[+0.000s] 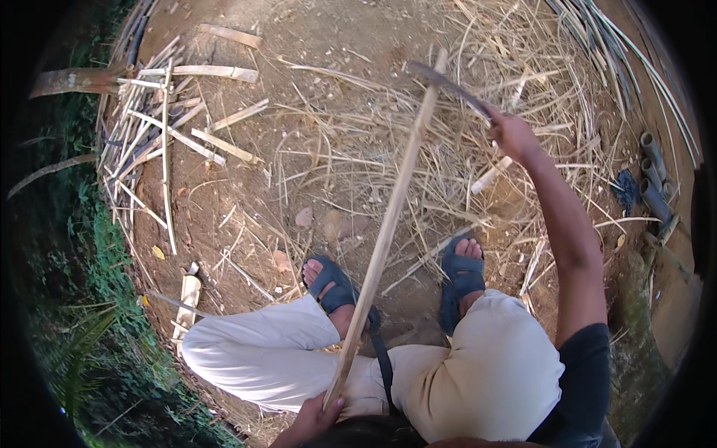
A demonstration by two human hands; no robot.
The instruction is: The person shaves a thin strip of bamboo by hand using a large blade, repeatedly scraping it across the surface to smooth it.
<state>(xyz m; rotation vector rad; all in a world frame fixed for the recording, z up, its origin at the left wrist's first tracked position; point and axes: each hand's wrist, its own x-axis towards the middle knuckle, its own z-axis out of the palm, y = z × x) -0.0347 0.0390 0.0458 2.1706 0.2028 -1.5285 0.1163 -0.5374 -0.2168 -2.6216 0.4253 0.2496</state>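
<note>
A long, pale bamboo strip [388,224] slants from my lap up to the far middle of the view. Its near end is gripped by my left hand [317,420], with the thumb lying along it. My right hand [514,137], arm stretched forward, is closed around the handle of a machete [455,89] with a dark, slightly curved blade. That blade crosses the strip close to its far end; whether it touches or only passes above, I cannot tell. The handle is mostly hidden in my fist.
Dry shavings [441,172] cover the ground ahead of my sandalled feet. Split bamboo pieces [168,119] lie heaped at the far left, beside green plants [97,276]. Long thin strips [597,37] lie at the far right, above several hollow bamboo tubes [653,175].
</note>
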